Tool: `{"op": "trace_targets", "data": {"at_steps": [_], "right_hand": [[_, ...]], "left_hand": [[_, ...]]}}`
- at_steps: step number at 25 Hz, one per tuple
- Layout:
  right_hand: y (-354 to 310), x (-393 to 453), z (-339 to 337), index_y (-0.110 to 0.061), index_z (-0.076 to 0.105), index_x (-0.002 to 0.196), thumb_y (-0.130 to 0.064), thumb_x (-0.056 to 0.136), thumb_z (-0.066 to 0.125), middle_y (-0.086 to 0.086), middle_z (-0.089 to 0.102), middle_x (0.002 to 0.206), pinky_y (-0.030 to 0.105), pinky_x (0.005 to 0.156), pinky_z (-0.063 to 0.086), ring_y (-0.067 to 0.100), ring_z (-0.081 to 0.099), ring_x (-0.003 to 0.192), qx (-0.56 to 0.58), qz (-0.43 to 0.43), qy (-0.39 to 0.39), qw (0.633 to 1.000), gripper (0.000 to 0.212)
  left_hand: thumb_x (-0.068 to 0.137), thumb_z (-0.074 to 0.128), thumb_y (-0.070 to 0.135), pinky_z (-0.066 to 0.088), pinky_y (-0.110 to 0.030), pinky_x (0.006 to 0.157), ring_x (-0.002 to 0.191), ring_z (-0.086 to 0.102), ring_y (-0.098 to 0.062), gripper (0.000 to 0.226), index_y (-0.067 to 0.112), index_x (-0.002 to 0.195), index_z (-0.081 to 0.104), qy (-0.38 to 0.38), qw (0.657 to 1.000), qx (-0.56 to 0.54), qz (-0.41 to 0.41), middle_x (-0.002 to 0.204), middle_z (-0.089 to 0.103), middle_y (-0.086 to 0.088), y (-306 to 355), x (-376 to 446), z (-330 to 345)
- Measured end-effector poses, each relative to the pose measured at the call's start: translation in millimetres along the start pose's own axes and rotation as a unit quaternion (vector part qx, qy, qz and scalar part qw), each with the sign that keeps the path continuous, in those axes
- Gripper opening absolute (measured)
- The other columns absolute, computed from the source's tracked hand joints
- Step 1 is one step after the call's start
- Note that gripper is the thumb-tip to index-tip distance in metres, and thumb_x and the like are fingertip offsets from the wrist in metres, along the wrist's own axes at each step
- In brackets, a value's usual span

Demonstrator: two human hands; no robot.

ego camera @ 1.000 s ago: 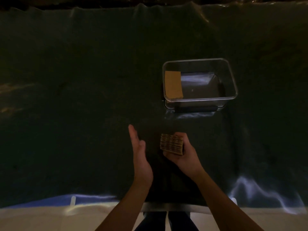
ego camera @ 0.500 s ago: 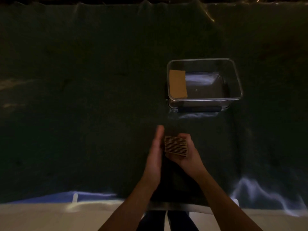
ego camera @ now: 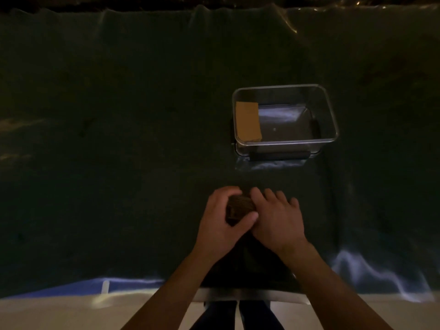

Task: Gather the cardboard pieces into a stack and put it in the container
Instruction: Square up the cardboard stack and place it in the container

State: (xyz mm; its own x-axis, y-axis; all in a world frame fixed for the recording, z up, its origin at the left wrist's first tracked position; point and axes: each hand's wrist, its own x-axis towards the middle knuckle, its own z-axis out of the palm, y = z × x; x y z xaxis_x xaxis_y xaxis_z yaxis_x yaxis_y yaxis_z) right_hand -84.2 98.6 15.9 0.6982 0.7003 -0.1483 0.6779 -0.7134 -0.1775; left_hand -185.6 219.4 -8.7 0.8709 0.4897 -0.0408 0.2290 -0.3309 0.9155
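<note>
Your left hand (ego camera: 220, 220), which was standing open and apart from the stack a second ago, is now closing against it, so both hands are meeting around the cardboard.

The bench (ego camera: 119, 139) is lying under a dark, wrinkled cloth that is covering it from the far edge almost to the near edge, where a pale strip is showing.

The clear container (ego camera: 333, 125) is sitting right of centre on the bench, well beyond your hands. One flat cardboard piece (ego camera: 247, 121) is lying inside it, against its left wall.

Your right hand (ego camera: 277, 221) is resting with fingers spread flat along the right side of the stack. Your left hand is curling over the top and left side, thumb pressing the near face.

The cardboard stack (ego camera: 239, 207) is being held between both hands, close to the near edge and in line with the container's left end. Only its corrugated edge is showing; the lighting is too dim to count pieces.
</note>
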Motion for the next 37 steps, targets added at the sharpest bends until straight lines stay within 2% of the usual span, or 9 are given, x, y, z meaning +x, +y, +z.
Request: {"op": "trace_targets", "data": {"at_steps": [6, 13, 16, 19, 21, 23, 28, 32, 37], "right_hand": [[4, -3, 8, -0.027, 0.043, 0.123, -0.042, 0.083, 0.058, 0.004, 0.054, 0.120, 0.046, 0.085, 0.046, 0.028, 0.050, 0.108, -0.002, 0.026, -0.073, 0.997, 0.045], [11, -3, 13, -0.034, 0.046, 0.121, -0.046, 0.086, 0.054, -0.002, 0.056, 0.119, 0.040, 0.072, 0.054, 0.025, 0.052, 0.106, 0.047, 0.014, -0.070, 0.996, 0.038], [12, -3, 1, -0.034, 0.049, 0.123, -0.043, 0.085, 0.059, -0.003, 0.060, 0.119, 0.038, 0.073, 0.054, 0.023, 0.056, 0.107, 0.113, 0.036, -0.076, 0.990, 0.041], [-6, -18, -21, -0.035, 0.058, 0.113, -0.040, 0.078, 0.067, -0.008, 0.067, 0.108, 0.037, 0.080, 0.057, 0.010, 0.064, 0.098, 0.384, 0.086, -0.011, 0.919, 0.036], [-23, -28, -32, -0.039, 0.060, 0.105, -0.028, 0.083, 0.069, -0.011, 0.070, 0.101, 0.031, 0.082, 0.058, 0.000, 0.066, 0.095, 0.487, 0.111, 0.050, 0.865, 0.026], [-37, -33, -49, -0.041, 0.059, 0.103, -0.016, 0.088, 0.069, -0.017, 0.071, 0.099, 0.022, 0.081, 0.057, -0.005, 0.066, 0.096, 0.524, 0.122, 0.096, 0.837, 0.031], [-37, -34, -92, -0.037, 0.059, 0.115, -0.013, 0.086, 0.072, -0.030, 0.066, 0.109, 0.004, 0.079, 0.048, -0.009, 0.062, 0.103, 0.563, 0.094, 0.093, 0.816, 0.040], [-24, -24, -117, -0.034, 0.059, 0.121, -0.015, 0.090, 0.069, -0.014, 0.068, 0.112, 0.018, 0.088, 0.055, -0.007, 0.062, 0.105, 0.572, 0.086, 0.097, 0.810, 0.038], [17, -7, -141, -0.038, 0.055, 0.128, -0.014, 0.088, 0.070, -0.022, 0.065, 0.125, 0.022, 0.095, 0.052, -0.002, 0.060, 0.117, 0.609, 0.009, 0.079, 0.789, 0.049]], "left_hand": [[0.091, 0.047, 0.051, 0.041, -0.047, 0.105, 0.124, 0.050, -0.025, 0.050, 0.012, 0.120, 0.057, -0.036, 0.978, 0.205, 0.025, 0.120, 0.061, -0.006, -21, -3, 16], [0.090, 0.045, 0.052, 0.033, -0.043, 0.112, 0.114, 0.052, -0.021, 0.049, 0.015, 0.120, 0.055, -0.036, 0.975, 0.220, -0.002, 0.114, 0.061, -0.002, -17, -4, 24], [0.085, 0.059, 0.051, 0.038, -0.036, 0.107, 0.121, 0.048, -0.017, 0.048, 0.026, 0.126, 0.052, -0.060, 0.990, 0.109, -0.059, 0.125, 0.056, 0.005, 8, 2, 15], [0.068, 0.074, 0.055, 0.045, -0.015, 0.095, 0.119, 0.049, 0.004, 0.061, 0.053, 0.123, 0.046, 0.020, 0.994, -0.061, -0.094, 0.128, 0.048, 0.021, 61, 13, 1], [0.065, 0.077, 0.052, 0.046, -0.006, 0.083, 0.116, 0.046, 0.014, 0.057, 0.061, 0.112, 0.046, 0.056, 0.996, -0.047, -0.059, 0.124, 0.041, 0.032, 93, 17, -3], [0.068, 0.079, 0.043, 0.048, -0.011, 0.085, 0.118, 0.044, 0.013, 0.052, 0.058, 0.107, 0.049, 0.072, 0.997, 0.011, 0.006, 0.125, 0.036, 0.031, 121, 12, -7], [0.078, 0.078, 0.028, 0.052, -0.034, 0.100, 0.119, 0.049, -0.002, 0.043, 0.040, 0.112, 0.055, 0.077, 0.990, 0.058, 0.099, 0.132, 0.035, 0.020, 162, 10, -20], [0.080, 0.069, 0.036, 0.050, -0.038, 0.103, 0.127, 0.045, -0.004, 0.046, 0.043, 0.121, 0.047, 0.069, 0.982, 0.109, 0.140, 0.142, 0.029, 0.018, 191, 23, -20], [0.083, 0.064, 0.046, 0.043, -0.045, 0.109, 0.138, 0.033, -0.009, 0.060, 0.044, 0.136, 0.036, 0.039, 0.973, 0.182, 0.137, 0.152, 0.020, 0.018, 217, 45, -1]]}}
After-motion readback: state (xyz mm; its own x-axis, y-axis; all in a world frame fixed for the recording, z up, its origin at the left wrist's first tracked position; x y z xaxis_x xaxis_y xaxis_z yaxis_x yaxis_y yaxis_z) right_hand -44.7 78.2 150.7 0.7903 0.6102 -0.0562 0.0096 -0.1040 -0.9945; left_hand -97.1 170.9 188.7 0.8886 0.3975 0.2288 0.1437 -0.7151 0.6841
